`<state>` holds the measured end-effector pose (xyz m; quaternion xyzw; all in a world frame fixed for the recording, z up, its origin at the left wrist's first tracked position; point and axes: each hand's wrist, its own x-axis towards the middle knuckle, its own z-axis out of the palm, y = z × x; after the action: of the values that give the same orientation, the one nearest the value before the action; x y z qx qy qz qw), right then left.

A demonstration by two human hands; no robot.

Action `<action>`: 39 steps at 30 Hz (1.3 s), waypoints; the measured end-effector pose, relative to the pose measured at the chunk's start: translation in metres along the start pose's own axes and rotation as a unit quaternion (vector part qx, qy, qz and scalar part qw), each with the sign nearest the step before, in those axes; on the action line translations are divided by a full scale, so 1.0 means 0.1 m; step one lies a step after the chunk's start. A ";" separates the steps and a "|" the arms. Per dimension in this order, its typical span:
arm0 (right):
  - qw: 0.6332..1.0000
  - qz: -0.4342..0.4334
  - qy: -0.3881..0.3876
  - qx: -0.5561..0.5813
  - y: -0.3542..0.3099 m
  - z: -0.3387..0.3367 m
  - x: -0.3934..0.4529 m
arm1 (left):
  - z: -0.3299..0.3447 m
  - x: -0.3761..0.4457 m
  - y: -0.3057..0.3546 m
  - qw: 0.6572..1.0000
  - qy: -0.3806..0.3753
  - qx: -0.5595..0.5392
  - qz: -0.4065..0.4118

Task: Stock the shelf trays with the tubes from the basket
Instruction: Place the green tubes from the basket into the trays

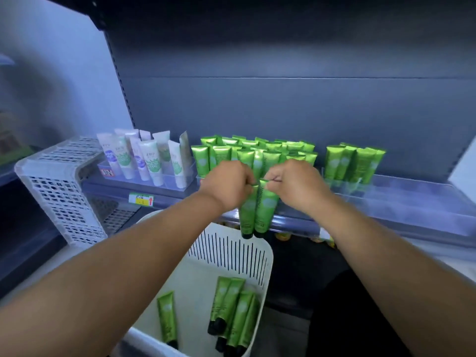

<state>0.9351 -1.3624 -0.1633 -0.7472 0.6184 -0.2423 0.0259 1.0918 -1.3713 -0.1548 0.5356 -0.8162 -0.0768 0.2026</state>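
The person is holding two shiny green plastic tubes with black caps, one in each hand, in front of the shelf edge and above the far rim of the basket. The left hand (228, 185) is pinching the flat crimped top of the left green tube (247, 212), and the right hand (296, 185) is pinching the top of the right green tube (265, 210) in the same way. Both tubes are hanging with the caps down, and they are touching each other along their sides. Below them, the white plastic basket with slotted walls (231, 249) is holding several more green tubes (233, 309), which are lying on its bottom. On the shelf, behind the hands, a clear plastic tray (199, 179) is carrying many green tubes standing upright (253, 149) in close rows. To the right, a long clear tray (401, 184) is holding a small group of standing green tubes (353, 161) at its left end. To the left, white tubes with purple and green labels (144, 157) are standing in another clear tray. A white perforated plastic crate (59, 186) is lying on its side at the left of the shelf. A yellow and green price label (141, 199) is sitting on the shelf edge.
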 end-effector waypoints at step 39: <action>0.977 0.166 0.019 -0.131 2.97 -1.28 0.44 | 1.29 2.25 2.56 0.980 -0.042 0.077 0.180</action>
<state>0.6190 -1.4401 -0.1367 -0.6266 0.7603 -0.1657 -0.0439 0.7455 -1.4805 -0.1287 0.3900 -0.9106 0.0013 0.1367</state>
